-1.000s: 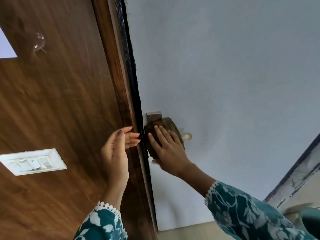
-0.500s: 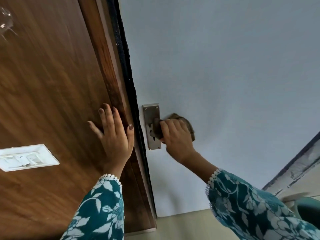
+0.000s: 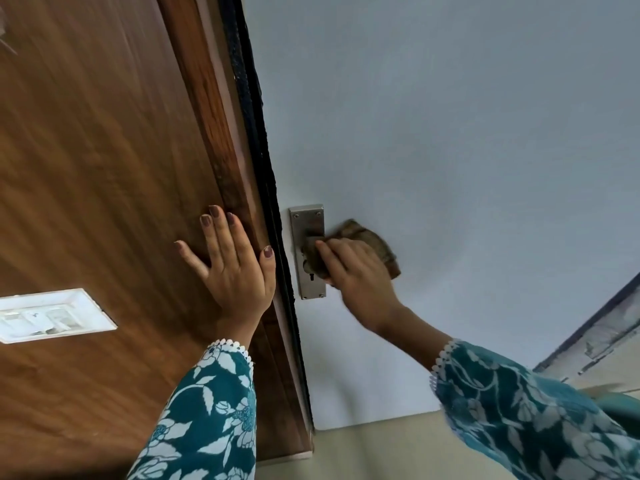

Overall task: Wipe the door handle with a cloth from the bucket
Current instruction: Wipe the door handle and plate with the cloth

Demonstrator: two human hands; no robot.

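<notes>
A steel handle plate [image 3: 307, 223] with a keyhole is fixed on the pale blue door [image 3: 450, 133]. A brown cloth [image 3: 372, 237] is wrapped over the lever, which it hides. My right hand [image 3: 360, 275] is closed around the cloth and the covered lever, just right of the plate. My left hand [image 3: 232, 265] lies flat with fingers spread on the brown wooden panel [image 3: 104, 168], its thumb near the dark door edge. No bucket is in view.
A white switch plate [image 3: 48, 315] is set in the wooden panel at the left. A dark seal strip [image 3: 256, 133] runs along the door edge. A beige floor [image 3: 381, 448] shows below, and a grey frame [image 3: 595, 334] stands at the right.
My right hand slid the cloth from over the plate onto the lever, uncovering the plate. My left hand moved from the door edge to lie flat on the wooden panel.
</notes>
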